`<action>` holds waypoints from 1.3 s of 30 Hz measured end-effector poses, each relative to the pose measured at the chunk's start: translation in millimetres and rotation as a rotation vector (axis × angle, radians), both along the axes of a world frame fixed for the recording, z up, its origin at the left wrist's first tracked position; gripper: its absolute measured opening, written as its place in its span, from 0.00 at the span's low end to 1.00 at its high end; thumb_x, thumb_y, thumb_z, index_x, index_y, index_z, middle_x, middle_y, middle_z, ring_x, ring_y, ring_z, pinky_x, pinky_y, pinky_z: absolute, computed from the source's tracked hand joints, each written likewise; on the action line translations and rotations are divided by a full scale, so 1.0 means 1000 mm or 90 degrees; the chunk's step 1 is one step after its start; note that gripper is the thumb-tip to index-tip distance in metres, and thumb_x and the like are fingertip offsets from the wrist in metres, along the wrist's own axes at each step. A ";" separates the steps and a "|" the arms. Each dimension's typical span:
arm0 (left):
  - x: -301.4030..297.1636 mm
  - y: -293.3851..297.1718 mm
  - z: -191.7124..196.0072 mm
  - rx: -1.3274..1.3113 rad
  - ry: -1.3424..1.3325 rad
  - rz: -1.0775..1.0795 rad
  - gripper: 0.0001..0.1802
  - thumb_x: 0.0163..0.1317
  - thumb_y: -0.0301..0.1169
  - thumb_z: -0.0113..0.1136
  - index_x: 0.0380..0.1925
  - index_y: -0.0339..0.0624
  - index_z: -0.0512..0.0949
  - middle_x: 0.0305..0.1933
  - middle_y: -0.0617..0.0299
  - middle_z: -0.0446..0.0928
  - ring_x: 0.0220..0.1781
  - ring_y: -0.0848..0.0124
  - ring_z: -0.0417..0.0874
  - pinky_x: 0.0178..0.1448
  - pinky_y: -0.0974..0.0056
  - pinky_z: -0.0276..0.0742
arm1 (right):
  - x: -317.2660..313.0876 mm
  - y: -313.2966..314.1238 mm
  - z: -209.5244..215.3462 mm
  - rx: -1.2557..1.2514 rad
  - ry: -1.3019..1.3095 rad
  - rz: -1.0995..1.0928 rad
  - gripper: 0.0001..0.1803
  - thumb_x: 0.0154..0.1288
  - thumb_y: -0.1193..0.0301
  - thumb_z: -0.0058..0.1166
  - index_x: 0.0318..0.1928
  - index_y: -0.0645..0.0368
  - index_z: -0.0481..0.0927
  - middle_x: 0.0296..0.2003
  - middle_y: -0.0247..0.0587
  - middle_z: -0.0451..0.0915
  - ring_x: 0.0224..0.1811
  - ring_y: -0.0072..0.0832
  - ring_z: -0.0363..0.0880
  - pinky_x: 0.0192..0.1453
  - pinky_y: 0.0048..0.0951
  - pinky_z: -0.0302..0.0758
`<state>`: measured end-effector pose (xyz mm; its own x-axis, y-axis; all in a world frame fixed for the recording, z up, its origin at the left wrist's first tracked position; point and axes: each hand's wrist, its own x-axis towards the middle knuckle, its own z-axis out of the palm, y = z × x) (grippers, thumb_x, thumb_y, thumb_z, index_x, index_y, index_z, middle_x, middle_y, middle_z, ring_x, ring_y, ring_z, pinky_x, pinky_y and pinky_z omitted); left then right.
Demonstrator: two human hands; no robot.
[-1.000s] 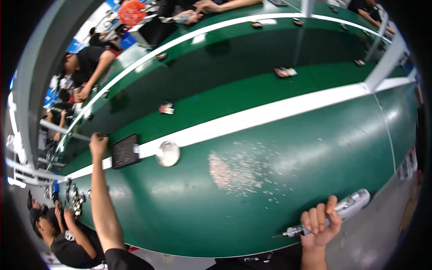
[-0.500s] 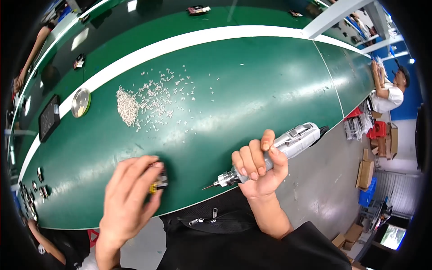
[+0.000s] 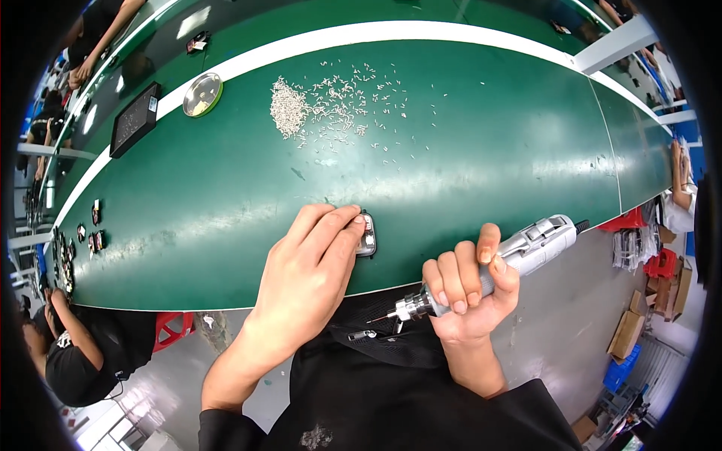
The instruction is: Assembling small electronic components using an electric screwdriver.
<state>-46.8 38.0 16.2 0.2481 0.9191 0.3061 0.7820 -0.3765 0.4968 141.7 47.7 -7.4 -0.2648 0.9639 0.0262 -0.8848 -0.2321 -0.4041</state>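
Note:
My left hand is closed over a small rounded black-rimmed device at the green table's near side. Its fingertips cover the left part of the device; a pale, shiny face shows at the right. My right hand grips a silver-grey electric screwdriver around its front half, with the index finger raised. The thin bit points left, just off the table's front edge and above my dark clothing. Farther back on the table lies a heap of tiny whitish pin-like pieces, with many strewn to its right.
A round clear-lidded dish and a black tray stand at the far left. Several small dark assemblies lie along the left end. A person in black sits at the left. Cardboard boxes stand on the floor at right.
My left hand has brought the device rightward, near the screwdriver, and its pale face now shows. The screwdriver stays gripped. The whole view has shifted, so the table's things appear farther right and higher.

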 end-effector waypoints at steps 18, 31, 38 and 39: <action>0.020 -0.004 0.004 -0.021 0.038 -0.036 0.17 0.43 0.15 0.62 0.38 0.29 0.77 0.43 0.50 0.78 0.42 0.55 0.78 0.40 0.58 0.79 | -0.034 -0.041 -0.003 -0.164 -0.082 0.067 0.04 0.66 0.75 0.43 0.39 0.61 0.67 0.16 0.35 0.64 0.18 0.25 0.64 0.27 0.28 0.66; 0.026 -0.012 -0.005 0.051 0.076 -0.052 0.20 0.36 0.21 0.61 0.35 0.24 0.77 0.43 0.46 0.78 0.40 0.55 0.80 0.37 0.60 0.81 | -0.029 -0.041 -0.003 -0.208 -0.118 0.079 0.04 0.65 0.78 0.45 0.40 0.62 0.68 0.19 0.35 0.65 0.18 0.22 0.64 0.25 0.25 0.66; 0.027 -0.014 -0.005 0.053 0.078 -0.055 0.20 0.36 0.21 0.61 0.35 0.24 0.77 0.44 0.45 0.78 0.41 0.55 0.80 0.37 0.60 0.81 | -0.022 -0.039 -0.005 -0.195 -0.111 0.105 0.04 0.64 0.78 0.45 0.39 0.63 0.68 0.19 0.35 0.66 0.17 0.21 0.63 0.22 0.25 0.65; 0.028 -0.014 -0.004 0.054 0.076 -0.055 0.20 0.36 0.21 0.61 0.35 0.24 0.77 0.44 0.45 0.78 0.41 0.55 0.80 0.37 0.60 0.81 | -0.022 -0.039 -0.003 -0.185 -0.127 0.108 0.04 0.64 0.79 0.45 0.39 0.63 0.68 0.18 0.35 0.66 0.16 0.21 0.63 0.22 0.25 0.64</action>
